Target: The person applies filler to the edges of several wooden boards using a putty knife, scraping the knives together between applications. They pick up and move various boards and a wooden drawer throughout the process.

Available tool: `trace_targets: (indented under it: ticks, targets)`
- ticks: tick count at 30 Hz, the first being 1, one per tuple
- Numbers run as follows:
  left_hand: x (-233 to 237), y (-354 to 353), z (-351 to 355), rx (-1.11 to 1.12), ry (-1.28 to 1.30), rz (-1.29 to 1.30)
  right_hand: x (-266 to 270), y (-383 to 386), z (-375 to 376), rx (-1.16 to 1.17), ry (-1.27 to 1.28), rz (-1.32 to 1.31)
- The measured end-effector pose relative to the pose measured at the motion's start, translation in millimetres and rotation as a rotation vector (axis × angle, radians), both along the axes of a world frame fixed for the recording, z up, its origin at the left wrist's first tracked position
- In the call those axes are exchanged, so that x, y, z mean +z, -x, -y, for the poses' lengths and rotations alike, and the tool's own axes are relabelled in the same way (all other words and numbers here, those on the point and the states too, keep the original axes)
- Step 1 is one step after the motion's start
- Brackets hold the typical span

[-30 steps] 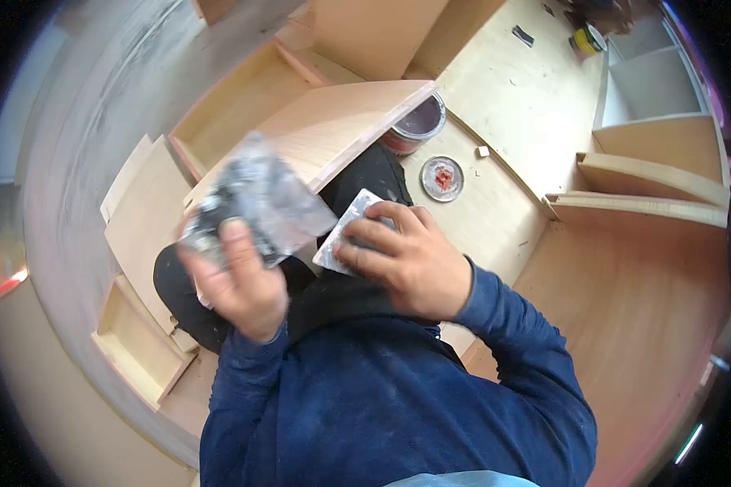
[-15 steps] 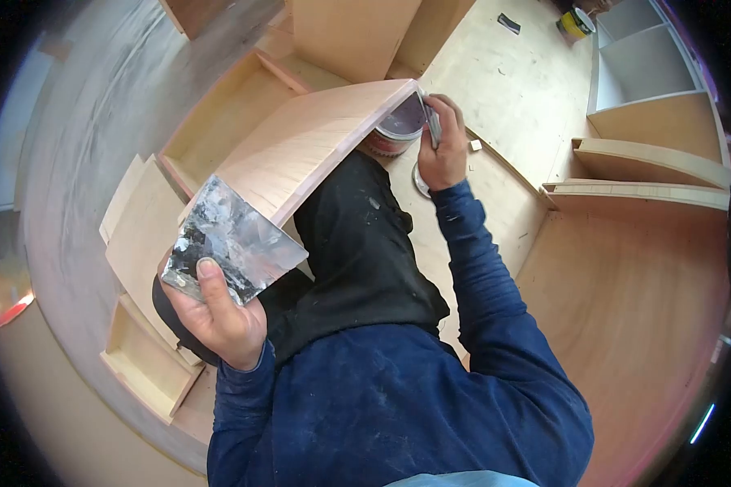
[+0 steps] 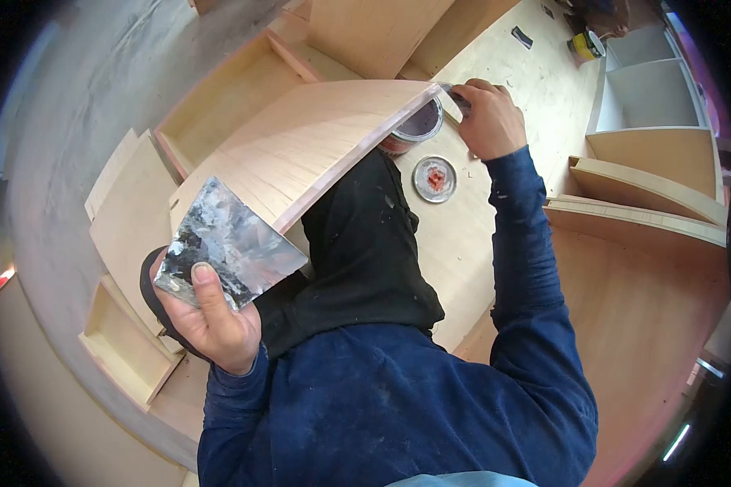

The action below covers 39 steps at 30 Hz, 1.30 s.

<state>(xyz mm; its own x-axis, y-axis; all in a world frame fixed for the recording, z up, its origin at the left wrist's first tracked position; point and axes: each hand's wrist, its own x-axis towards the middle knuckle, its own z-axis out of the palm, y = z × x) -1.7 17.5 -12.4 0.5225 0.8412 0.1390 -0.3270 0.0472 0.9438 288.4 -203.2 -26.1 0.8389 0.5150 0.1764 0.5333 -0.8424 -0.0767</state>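
Note:
My left hand point(image 3: 218, 316) grips a flat metal putty plate point(image 3: 229, 247) smeared with grey, white and dark filler, the thumb pressed on its face. That plate is close to the near corner of a curved wooden panel point(image 3: 300, 150), whose long edge has a pinkish coating. At the panel's far corner, my right hand point(image 3: 493, 120) is closed round a putty knife point(image 3: 456, 99), mostly hidden by the fingers; its blade is at the edge. Partly behind the panel stands an open can point(image 3: 421, 126). Its round lid point(image 3: 435, 178), with a reddish smear, lies on the board beside it.
Wooden drawer boxes point(image 3: 219, 105) stand beyond the panel and at the left point(image 3: 130, 345). Cabinet parts with curved rails point(image 3: 646, 191) are at the right. Farther off are a yellow-and-black can point(image 3: 583, 49) and a small dark strip point(image 3: 522, 37) on the board.
My right hand has shifted outward to the right and turned over at the panel's far corner. The can's lid now shows fully. My left hand and the plate have barely moved.

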Motion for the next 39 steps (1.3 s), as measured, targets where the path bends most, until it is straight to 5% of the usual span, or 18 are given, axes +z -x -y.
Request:
trace_targets:
  ticks: [11,15,18,21,39]
  targets:
    - [1,4,-1,-0.011,0.067,-0.027,-16,-1,-22,-0.048,0.206,-0.051]
    - [2,5,-2,-0.014,0.056,-0.045,-25,21,-29,0.249,-0.075,-0.082]
    - [0,8,-4,-0.016,0.058,-0.034,0,-8,-12,0.145,-0.27,-0.124]
    - [2,8,-3,-0.031,0.062,-0.03,2,-26,6,-0.014,-0.014,-0.188]
    - [0,11,-4,-0.071,0.064,-0.098,-26,-30,2,-0.133,0.086,-0.249]
